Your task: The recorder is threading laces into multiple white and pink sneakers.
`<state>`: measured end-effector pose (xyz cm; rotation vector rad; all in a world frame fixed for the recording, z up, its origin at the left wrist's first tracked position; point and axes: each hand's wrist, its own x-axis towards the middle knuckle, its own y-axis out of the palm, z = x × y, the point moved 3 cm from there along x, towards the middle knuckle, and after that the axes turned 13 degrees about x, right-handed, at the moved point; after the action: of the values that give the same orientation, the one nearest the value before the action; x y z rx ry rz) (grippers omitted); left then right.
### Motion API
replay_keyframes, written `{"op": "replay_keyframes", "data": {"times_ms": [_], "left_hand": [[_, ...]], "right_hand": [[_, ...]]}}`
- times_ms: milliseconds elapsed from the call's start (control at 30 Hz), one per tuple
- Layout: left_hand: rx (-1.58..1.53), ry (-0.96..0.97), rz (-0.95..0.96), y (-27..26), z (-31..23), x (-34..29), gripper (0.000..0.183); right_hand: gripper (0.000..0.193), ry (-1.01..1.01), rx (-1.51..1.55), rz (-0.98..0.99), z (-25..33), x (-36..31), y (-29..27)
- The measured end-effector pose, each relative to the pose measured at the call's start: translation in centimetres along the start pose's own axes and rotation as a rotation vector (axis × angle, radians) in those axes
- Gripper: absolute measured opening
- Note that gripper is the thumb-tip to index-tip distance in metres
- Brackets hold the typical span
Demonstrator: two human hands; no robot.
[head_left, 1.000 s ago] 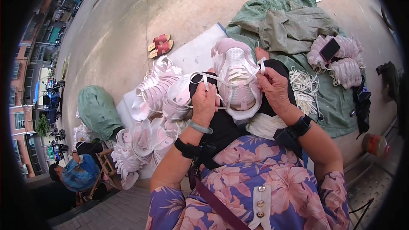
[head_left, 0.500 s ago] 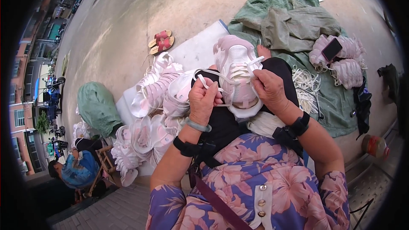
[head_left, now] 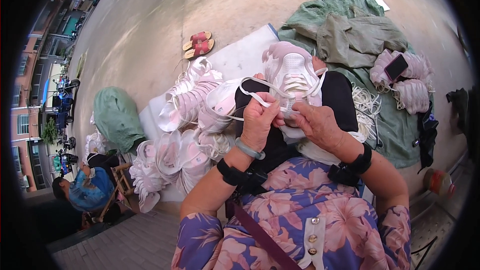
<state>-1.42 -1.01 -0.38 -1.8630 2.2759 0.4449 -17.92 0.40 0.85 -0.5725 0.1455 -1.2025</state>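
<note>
A pink and white sneaker (head_left: 279, 63) rests on my lap between my knees, its toe pointing away from me. White shoelace (head_left: 247, 81) runs through its upper eyelets and loops out at both sides. My left hand (head_left: 260, 121) pinches a length of lace between thumb and forefinger, left of the shoe's opening. My right hand (head_left: 320, 125) is closed on the lace over the shoe's tongue, close to the left fingertips. Both hands cover much of the shoe's heel end.
Stacked pink and white sneakers (head_left: 192, 101) lie to my left, near a green sack (head_left: 116, 117). On a green tarp at right are loose white laces (head_left: 366, 110) and shoe bundles topped by a phone (head_left: 396, 67). Red sandals (head_left: 200, 48) lie ahead; a person in blue (head_left: 91, 190) sits far left.
My hands have come together over the shoe's heel end; the right moved in from the shoe's right side. The right-hand lace now hangs in a loop. The whole view has shifted slightly.
</note>
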Motion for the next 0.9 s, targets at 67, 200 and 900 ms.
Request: {"op": "replay_keyframes", "data": {"times_ms": [67, 200, 900], "left_hand": [[0.003, 0.006, 0.022, 0.1, 0.1, -0.1, 0.014], [0.033, -0.062, 0.054, 0.2, 0.0, -0.1, 0.014], [0.496, 0.188, -0.226, -0.8, 2.2, 3.3, 0.013]], "right_hand": [[0.016, 0.003, -0.002, 0.002, -0.1, 0.0, 0.3], [0.013, -0.033, -0.084, 0.019, 0.6, 0.1, 0.3], [0.009, 0.317, 0.160, -0.043, -1.2, 1.6, 2.5]]}}
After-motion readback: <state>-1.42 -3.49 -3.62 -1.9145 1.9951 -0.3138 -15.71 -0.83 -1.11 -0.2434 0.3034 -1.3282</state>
